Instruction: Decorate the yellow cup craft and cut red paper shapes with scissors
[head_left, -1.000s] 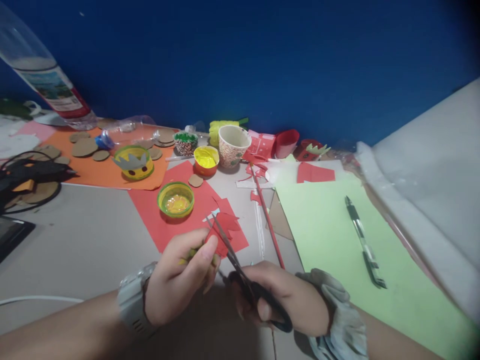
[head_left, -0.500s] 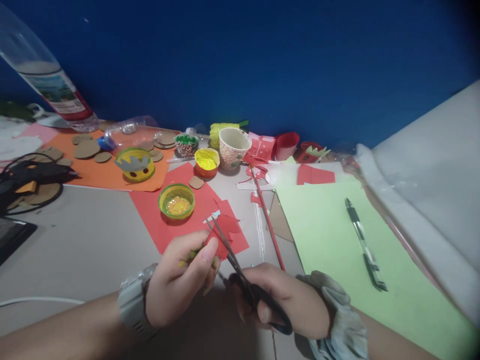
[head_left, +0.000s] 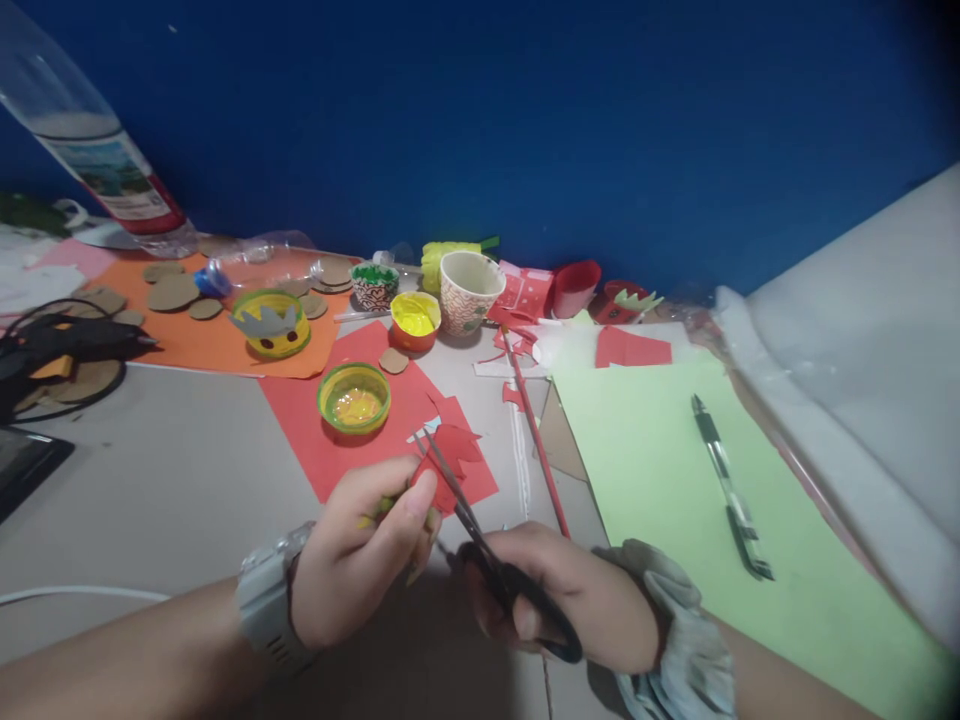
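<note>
A small piece of red paper (head_left: 431, 486) is pinched between the thumb and fingers of my left hand (head_left: 371, 550). My right hand (head_left: 570, 590) grips black-handled scissors (head_left: 466, 512), whose slightly parted blades lie at the red paper's right edge. Something yellow-green shows between my left fingers; I cannot make out what it is. Just beyond, a red sheet (head_left: 300, 420) lies on the table with red scraps (head_left: 457, 443) on it. A yellow-green bowl (head_left: 354, 398) with a glossy yellow inside stands on that sheet.
Behind are a patterned cup (head_left: 469, 295), a yellow paint pot (head_left: 415, 320) and a crowned yellow ring (head_left: 271, 325). On the right, a pen (head_left: 731, 485) lies on green paper (head_left: 645, 440). A red paintbrush (head_left: 538, 440) lies between. Leftward are a glue gun (head_left: 67, 345) and a bottle (head_left: 112, 170).
Both hands keep nearly the same place and grip. The scissor blades look slightly closer together at the red paper. The view has shifted very slightly.
</note>
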